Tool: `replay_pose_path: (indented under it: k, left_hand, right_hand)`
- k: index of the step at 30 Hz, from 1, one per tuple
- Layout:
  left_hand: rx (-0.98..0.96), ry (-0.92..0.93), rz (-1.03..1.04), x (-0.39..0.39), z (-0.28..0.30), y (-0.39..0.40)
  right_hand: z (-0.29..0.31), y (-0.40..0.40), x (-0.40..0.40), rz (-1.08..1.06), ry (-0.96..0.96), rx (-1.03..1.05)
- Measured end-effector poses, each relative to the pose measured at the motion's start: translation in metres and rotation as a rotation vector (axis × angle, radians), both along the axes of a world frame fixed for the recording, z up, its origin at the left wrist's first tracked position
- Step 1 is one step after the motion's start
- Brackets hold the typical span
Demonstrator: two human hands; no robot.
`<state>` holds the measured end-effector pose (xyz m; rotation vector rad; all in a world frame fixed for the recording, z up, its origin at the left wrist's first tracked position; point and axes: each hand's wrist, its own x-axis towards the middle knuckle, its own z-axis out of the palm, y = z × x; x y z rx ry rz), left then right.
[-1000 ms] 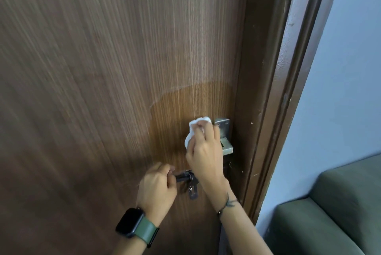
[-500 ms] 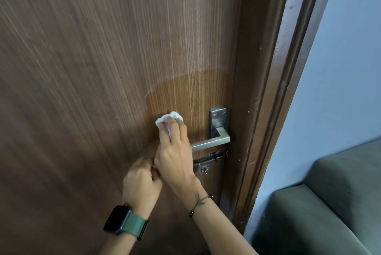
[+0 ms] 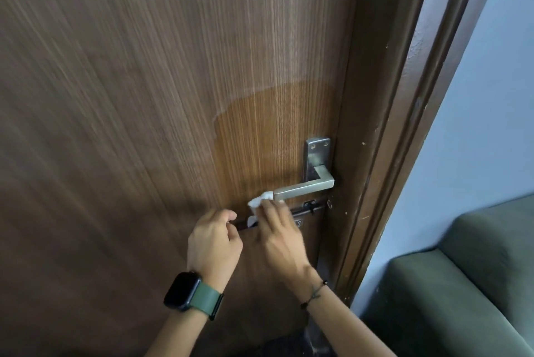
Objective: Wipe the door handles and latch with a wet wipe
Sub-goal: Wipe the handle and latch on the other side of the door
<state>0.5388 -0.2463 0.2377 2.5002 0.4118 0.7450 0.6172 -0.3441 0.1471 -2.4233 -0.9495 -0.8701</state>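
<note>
Crumpled white wet wipe [image 3: 260, 200] is pinched by right hand [image 3: 278, 236] fingers against the brushed-steel lever handle [image 3: 303, 189] tip, lower centre. Dark sliding latch [image 3: 306, 210] below is gripped by curled left hand [image 3: 213, 244] fingers and seemingly awaits wiping.

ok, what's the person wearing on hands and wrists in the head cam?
Both forearms are bare, no sleeves or gloves. The left wrist carries a smartwatch with a dark rectangular face on a green band. The right wrist has a thin dark cord bracelet with small beads.

The door [image 3: 144, 96] is brown with fine vertical wood grain, a warmer orange-brown patch at 12 o'clock from the silver-grey handle [image 3: 303, 189]; the wipe [image 3: 260, 200] is white, the watch [image 3: 182, 290] black on a green strap, the sofa [image 3: 462, 284] dark green, the wall [image 3: 491, 96] pale blue
</note>
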Motion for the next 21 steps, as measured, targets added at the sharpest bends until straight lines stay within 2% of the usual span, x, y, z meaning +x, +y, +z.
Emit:
replay_pose_path:
  k: [5,10,12,14,17,19,21]
  left_hand:
    - [0.005,0.005,0.039,-0.002,-0.001,0.01]
    - [0.006,0.006,-0.007,-0.001,-0.003,0.002]
    - [0.0,0.007,-0.027,0.001,-0.003,-0.004]
    - [-0.003,0.016,-0.053,0.004,-0.002,-0.01]
    - [0.003,0.033,-0.08,0.006,-0.001,-0.016]
    - [0.003,0.033,-0.076,0.004,0.0,-0.016]
    - [0.002,0.016,-0.071,0.001,0.001,-0.011]
  right_hand:
    - [-0.003,-0.057,0.026,-0.292,0.213,0.246]
    - [-0.004,-0.042,0.027,-0.357,0.233,0.402]
    - [-0.001,-0.025,0.017,-0.319,0.211,0.446]
    - [0.0,-0.006,0.005,-0.193,0.15,0.343]
    - [0.005,0.013,-0.008,-0.025,0.165,0.118]
    - [0.01,0.004,-0.003,-0.009,0.157,0.072]
    - [0.013,-0.018,0.008,-0.064,0.124,0.109]
